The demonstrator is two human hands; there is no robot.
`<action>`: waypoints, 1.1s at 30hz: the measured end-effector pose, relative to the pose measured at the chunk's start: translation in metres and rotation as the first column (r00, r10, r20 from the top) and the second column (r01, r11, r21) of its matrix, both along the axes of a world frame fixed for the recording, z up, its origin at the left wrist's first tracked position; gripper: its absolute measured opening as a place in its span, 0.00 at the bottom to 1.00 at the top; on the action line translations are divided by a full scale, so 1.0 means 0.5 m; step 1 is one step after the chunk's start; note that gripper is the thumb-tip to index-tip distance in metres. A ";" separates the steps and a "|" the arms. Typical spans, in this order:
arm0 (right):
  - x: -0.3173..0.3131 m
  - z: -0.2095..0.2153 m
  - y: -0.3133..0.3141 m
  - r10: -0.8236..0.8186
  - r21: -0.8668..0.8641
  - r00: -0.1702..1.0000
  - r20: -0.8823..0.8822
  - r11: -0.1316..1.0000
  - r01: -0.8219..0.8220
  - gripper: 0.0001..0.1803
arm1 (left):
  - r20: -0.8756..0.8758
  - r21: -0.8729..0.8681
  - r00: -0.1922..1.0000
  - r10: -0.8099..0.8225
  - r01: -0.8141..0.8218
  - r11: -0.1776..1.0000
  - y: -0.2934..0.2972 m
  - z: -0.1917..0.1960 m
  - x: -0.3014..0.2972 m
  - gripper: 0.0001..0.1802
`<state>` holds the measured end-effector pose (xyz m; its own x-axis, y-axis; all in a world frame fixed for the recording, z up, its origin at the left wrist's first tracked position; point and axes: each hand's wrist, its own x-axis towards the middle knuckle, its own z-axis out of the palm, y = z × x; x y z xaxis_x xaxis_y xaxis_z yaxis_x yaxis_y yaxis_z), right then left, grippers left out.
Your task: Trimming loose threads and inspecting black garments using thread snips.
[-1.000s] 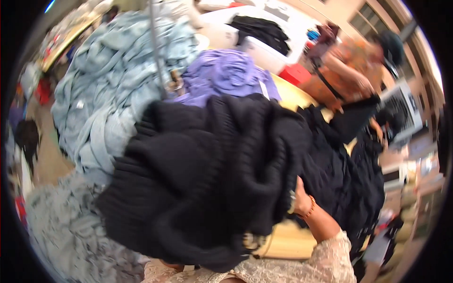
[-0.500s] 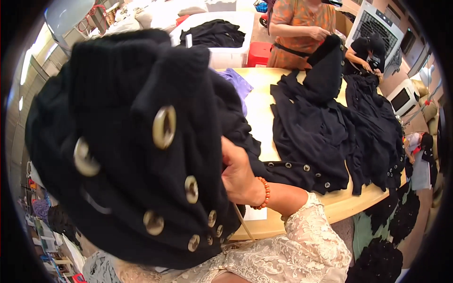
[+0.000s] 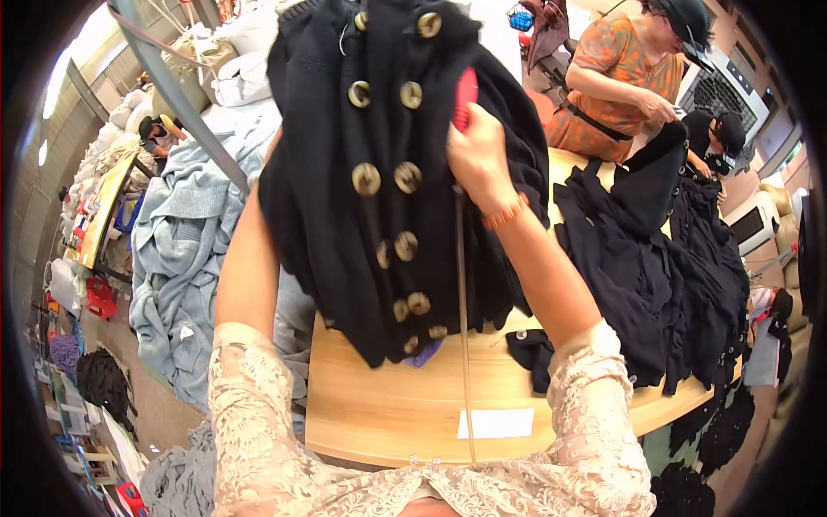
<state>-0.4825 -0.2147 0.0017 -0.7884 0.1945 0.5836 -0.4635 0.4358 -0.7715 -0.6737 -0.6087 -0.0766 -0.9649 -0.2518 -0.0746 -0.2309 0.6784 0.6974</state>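
Observation:
A black knit cardigan (image 3: 332, 233) with two rows of large marbled buttons hangs raised in front of me, above the wooden table (image 3: 370, 414). My right hand (image 3: 479, 159), with an orange bead bracelet at its wrist, is closed at the garment's right side. A red-handled tool (image 3: 466, 96) sticks up from that fist, its working end hidden. From the fist a thin cord (image 3: 466, 345) runs down toward my body. My left forearm (image 3: 247, 276) reaches up to the cardigan's left side; the hand is behind the fabric, its fingers hidden.
More black buttoned garments (image 3: 616, 284) lie heaped on the table's right side. Across it a person in an orange patterned top (image 3: 624, 60) handles one; another person (image 3: 722, 138) works beyond. A light-blue knit pile (image 3: 185, 258) stands left. A white paper (image 3: 495, 423) lies near the front edge.
The cardigan has moved up and away from me and turned, so both button rows face me. My right hand has risen with it, and the red-handled tool and left forearm now show.

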 end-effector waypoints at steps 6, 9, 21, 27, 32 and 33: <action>-0.136 -0.231 -0.044 -0.089 0.394 0.943 0.321 0.918 -0.048 0.17 | -0.211 0.217 0.932 -0.296 0.340 0.915 0.214 -0.080 0.122 0.42; -0.133 -0.201 -0.094 -0.018 0.264 0.875 0.484 0.956 -0.127 0.18 | -0.102 -0.243 0.951 -0.292 0.261 0.934 0.304 -0.080 0.310 0.41; 0.101 -0.117 0.073 0.307 -0.186 0.771 0.558 0.952 -0.245 0.11 | -0.690 -0.270 0.630 -0.356 0.233 0.934 0.354 -0.050 0.519 0.19; 0.397 -0.171 0.424 -0.075 0.120 0.601 0.796 0.992 -0.035 0.12 | -0.716 0.564 0.454 -0.530 0.824 -0.056 0.550 0.073 0.866 0.42; 0.690 -0.246 0.624 -0.411 0.289 0.416 0.811 0.900 0.327 0.19 | -0.863 0.503 0.251 -0.438 0.493 -0.710 0.735 0.164 1.017 0.30; 0.740 -0.248 0.650 -0.443 0.299 0.381 0.811 0.875 0.379 0.20 | -0.846 0.533 0.266 -0.462 0.431 -0.728 0.756 0.185 1.053 0.31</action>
